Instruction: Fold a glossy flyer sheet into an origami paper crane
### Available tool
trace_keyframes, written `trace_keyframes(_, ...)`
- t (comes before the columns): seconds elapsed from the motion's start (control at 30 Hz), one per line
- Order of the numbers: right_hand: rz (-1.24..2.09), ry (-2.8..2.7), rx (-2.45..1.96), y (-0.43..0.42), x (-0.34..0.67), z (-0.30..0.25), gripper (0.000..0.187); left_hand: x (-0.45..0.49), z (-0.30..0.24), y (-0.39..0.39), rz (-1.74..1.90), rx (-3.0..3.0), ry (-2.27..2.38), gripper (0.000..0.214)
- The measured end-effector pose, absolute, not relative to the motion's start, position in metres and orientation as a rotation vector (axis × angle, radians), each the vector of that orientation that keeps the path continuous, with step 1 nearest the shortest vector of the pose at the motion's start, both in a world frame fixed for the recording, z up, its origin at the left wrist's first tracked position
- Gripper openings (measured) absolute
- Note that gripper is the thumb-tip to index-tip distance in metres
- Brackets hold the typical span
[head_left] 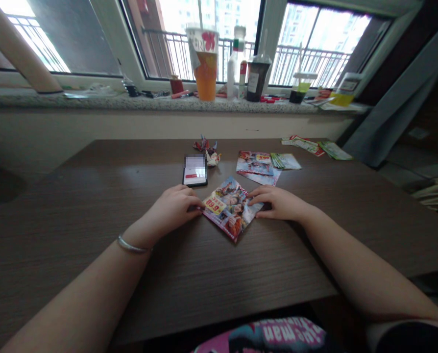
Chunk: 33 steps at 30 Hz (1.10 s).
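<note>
A colourful printed flyer [228, 206], folded into a roughly square shape, lies turned like a diamond on the brown table. Its printed side shows pictures of people and a yellow price label. My left hand [177, 206], with a silver bangle at the wrist, pinches the flyer's left corner. At the right edge, my right hand [279, 202] has its fingers on top and the thumb lower down, gripping the paper there. Just beyond my left hand rests a phone [195, 170] with its screen lit.
Crumpled paper [213, 158] sits behind the phone. More flyers [255, 163] and green-white slips [285, 161] lie farther back, with other slips [334, 150] at the far right. Cups, including one with orange drink [206, 73], and a bottle [236, 63] line the windowsill [149, 102].
</note>
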State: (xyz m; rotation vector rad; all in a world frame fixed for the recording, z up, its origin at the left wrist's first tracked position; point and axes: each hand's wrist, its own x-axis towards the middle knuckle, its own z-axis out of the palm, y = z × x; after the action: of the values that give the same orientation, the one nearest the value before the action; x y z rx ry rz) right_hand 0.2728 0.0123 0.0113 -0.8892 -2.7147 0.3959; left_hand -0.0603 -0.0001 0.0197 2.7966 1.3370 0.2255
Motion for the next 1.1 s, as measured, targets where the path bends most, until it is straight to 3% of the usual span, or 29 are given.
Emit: trace_keyframes(1.1,-0.166,-2.851,-1.019,0.003,0.272,0.027,0.025,-0.046,0.028,-0.016,0.106,2.698,1.61,0.029)
